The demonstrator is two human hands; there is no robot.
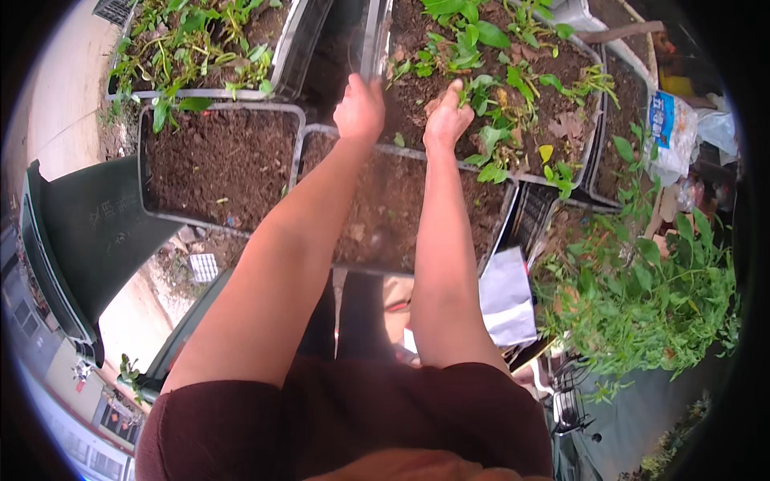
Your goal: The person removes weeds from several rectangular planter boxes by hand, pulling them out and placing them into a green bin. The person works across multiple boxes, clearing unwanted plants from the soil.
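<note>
My left hand [361, 108] has its fingers curled at the near left edge of a soil-filled planter box [415, 150] that holds leafy green plants [475, 54]; whether it grips the rim cannot be told. Over the soil of that same box is my right hand [447, 117], its fingers bent and the thumb near a small green stem, right beside the leaves. What lies inside its fingers is hidden. Nearer to me, my forearms pass over a planter box of bare brown soil [385, 210].
Another box of bare soil [219, 165] adjoins on the left, below a box of leafy plants [204, 48]. A dark green bin [96, 222] stands at the left. To the right are a white printed bag [671, 135] and bushy green plants [643, 300].
</note>
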